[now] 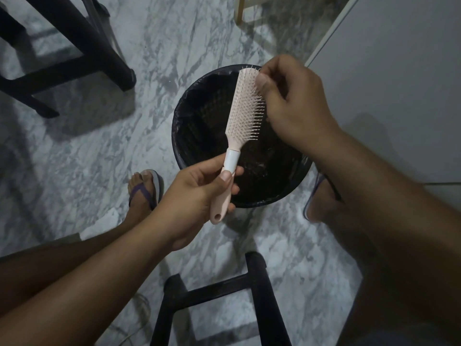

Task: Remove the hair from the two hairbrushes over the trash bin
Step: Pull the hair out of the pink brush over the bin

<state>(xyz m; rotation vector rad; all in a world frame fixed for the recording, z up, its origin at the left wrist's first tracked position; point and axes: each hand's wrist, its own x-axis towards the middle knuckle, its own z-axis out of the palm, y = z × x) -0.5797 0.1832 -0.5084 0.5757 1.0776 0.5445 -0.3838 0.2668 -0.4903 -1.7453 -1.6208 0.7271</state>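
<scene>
The left hand (199,196) holds the brush (245,106) tight by its handle, over the bin (179,136). Far up from that grip, the right hand (294,103) pinches the bristles near the tip. A hard tug there might twist the brush loose, or hair might drop outside the bin.

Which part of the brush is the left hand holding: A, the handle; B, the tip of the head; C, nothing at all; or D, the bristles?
A: the left hand grips the brush by its handle, while the right hand pinches at the bristles above the bin.
</scene>
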